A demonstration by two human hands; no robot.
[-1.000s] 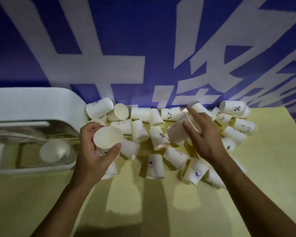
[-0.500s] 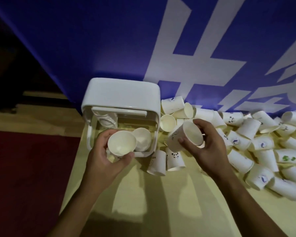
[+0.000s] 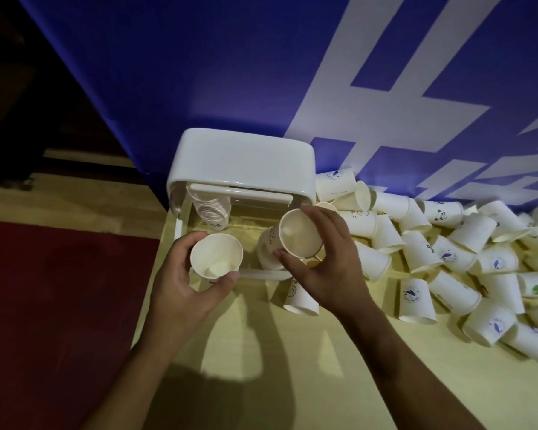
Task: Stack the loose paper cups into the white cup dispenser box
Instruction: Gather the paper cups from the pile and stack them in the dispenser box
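Observation:
The white cup dispenser box (image 3: 243, 159) stands at the table's left end, its front open toward me. A row of nested cups (image 3: 210, 209) lies inside at the left. My left hand (image 3: 180, 280) grips a white paper cup (image 3: 215, 259), mouth up, at the box's front left. My right hand (image 3: 326, 262) grips a second paper cup (image 3: 298, 232), mouth tilted toward me, over the box's right half. Another cup (image 3: 269, 249) lies in the box just under it. Several loose paper cups (image 3: 466, 243) are heaped to the right.
The yellow table (image 3: 292, 367) ends at its left edge beside the box, with red carpet (image 3: 59, 305) below. A blue banner with white characters (image 3: 292, 72) hangs right behind the box and cups. Two loose cups (image 3: 302, 297) lie near my right wrist.
My right hand has carried its cup left, from beside the box to over its right half. The left hand and its cup stay at the box's front left. My view has shifted slightly.

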